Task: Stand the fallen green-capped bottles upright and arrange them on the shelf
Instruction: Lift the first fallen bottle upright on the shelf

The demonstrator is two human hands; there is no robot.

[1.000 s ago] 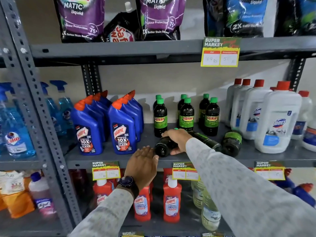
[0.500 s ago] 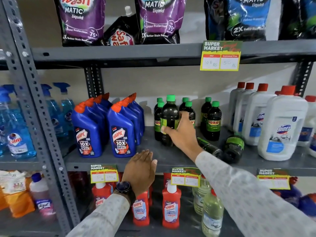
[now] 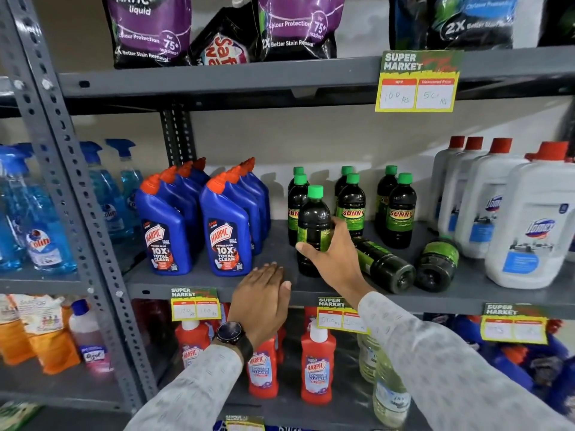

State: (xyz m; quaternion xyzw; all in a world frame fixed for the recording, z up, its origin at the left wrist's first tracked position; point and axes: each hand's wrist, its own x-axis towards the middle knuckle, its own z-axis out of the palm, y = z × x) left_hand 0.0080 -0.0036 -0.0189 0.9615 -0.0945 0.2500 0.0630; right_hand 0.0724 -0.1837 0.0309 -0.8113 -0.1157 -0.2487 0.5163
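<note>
Location: retail shop. Grey slotted-steel shelving (image 3: 217, 85) carries rows of cleaning-product bottles (image 3: 225, 231); yellow "SUPER MARKET" price tags (image 3: 418, 82) are clipped to shelf edges.

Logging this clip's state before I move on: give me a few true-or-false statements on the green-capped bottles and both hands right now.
1. The right hand grips an upright dark green-capped plastic bottle. True.
2. Every green-capped bottle stands upright. False: two fallen dark bottles lie on the grey metal shelf.
3. The left hand holds a blue Harpic bottle. False: it is open and empty at the shelf's front edge.
4. The fallen bottles lie to the right of the held one. True.
5. White red-capped jugs stand at the shelf's right. True.
</note>
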